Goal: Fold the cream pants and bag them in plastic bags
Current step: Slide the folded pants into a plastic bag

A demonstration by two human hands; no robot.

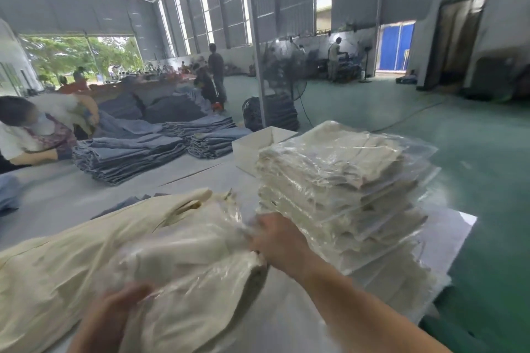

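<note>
Cream pants (pixel 198 255), folded and wrapped in a plastic bag (pixel 183 269), lay on the table (pixel 286 321), long side running left to right. The right hand (pixel 275 241) gripped the far right end, fingers curled into the plastic. The left hand (pixel 114 312) held the near edge. The pile of bagged pants (pixel 338 180) stood just right, nearest the right hand.

The left hand (pixel 114 315) is blurred and its wrist runs off the bottom edge, so its grip on the bagged pants (pixel 183 264) is unclear. The right hand's (pixel 275 241) fingertips are hidden in the plastic. The loose cream pants (pixel 57 272) are cut off at the left edge.
</note>
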